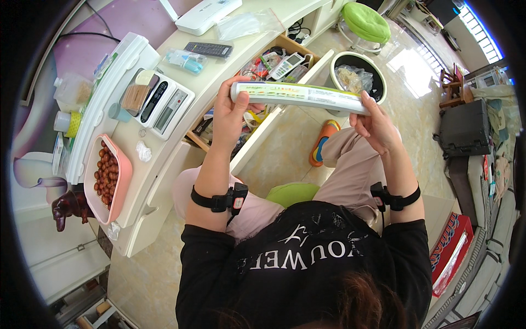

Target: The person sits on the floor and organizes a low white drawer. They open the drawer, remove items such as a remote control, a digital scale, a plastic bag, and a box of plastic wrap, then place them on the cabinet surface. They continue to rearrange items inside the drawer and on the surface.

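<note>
Both hands hold a long, narrow box, white and green with small printed writing, level above an open drawer. My left hand grips one end, thumb on the printed face and fingers behind. Around the other end, my right hand has its thumb on top and fingers curled beneath. What the box contains cannot be seen. Beneath it, the drawer is packed with small items, among them a white remote control, cables and packets.
On the white desk at left are a kitchen scale, a pink tray of round brown fruit, a black remote control and a clear plastic bag. A lined trash bin stands beyond the drawer, near a green stool.
</note>
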Motion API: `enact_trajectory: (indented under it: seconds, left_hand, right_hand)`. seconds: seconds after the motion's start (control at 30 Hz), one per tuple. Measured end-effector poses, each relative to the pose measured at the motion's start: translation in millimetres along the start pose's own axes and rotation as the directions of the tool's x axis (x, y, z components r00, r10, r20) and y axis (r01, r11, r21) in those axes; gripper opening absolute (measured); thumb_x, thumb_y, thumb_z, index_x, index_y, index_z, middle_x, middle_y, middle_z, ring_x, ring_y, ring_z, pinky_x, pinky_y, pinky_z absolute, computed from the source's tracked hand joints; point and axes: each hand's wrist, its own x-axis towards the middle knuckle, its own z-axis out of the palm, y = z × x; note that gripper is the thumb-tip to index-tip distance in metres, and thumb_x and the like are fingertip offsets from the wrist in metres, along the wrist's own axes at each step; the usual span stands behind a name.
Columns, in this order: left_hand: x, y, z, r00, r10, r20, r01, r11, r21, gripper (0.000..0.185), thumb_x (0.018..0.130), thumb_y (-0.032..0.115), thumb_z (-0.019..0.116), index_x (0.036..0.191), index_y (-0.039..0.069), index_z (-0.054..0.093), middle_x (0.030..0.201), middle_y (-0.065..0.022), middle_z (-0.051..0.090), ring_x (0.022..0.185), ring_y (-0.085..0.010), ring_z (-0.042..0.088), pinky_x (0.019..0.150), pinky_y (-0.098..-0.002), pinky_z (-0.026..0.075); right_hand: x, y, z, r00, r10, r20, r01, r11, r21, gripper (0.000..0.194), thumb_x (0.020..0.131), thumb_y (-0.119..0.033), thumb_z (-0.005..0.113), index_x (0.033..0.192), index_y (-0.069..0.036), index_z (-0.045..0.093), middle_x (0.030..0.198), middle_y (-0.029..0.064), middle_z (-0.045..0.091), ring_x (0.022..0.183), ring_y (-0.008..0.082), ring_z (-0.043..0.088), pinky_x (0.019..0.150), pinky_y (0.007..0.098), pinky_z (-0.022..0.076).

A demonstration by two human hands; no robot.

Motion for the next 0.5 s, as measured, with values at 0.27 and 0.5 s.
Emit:
enact_trajectory:
  seconds: [0.27, 0.5]
  left_hand:
    - [-0.4, 2.3, 1.5, 1.0, 0.026, 0.009, -0.025, 0.999, -0.024, 0.035, 0.085, 0.026, 0.054, 0.108, 0.002, 0.043, 0.09, -0.0106, 0.057, 0.07, -0.015, 0.059, 0.064, -0.0239, 0.049]
    - [-1.0, 2.0, 0.5, 0.999, 0.041, 0.023, -0.041, 0.999, -0.022, 0.039, 0.083, 0.028, 0.057, 0.108, 0.002, 0.043, 0.09, -0.0104, 0.057, 0.07, -0.0151, 0.06, 0.064, -0.0238, 0.049]
  right_hand:
    - [-0.1, 0.8, 0.7, 0.999, -0.021, -0.034, 0.021, 1.0, -0.009, 0.042, 0.09, -0.042, 0.039, 0.088, -0.002, 0.051, 0.06, 0.0039, 0.052, 0.039, 0.005, 0.032, 0.037, 0.0179, 0.026]
    - [0.1, 0.9, -1.1, 1.0, -0.028, -0.011, 0.029, 0.999, 0.024, 0.039, 0.09, -0.038, 0.042, 0.09, -0.001, 0.051, 0.06, 0.0045, 0.052, 0.042, 0.0055, 0.034, 0.038, 0.018, 0.0268]
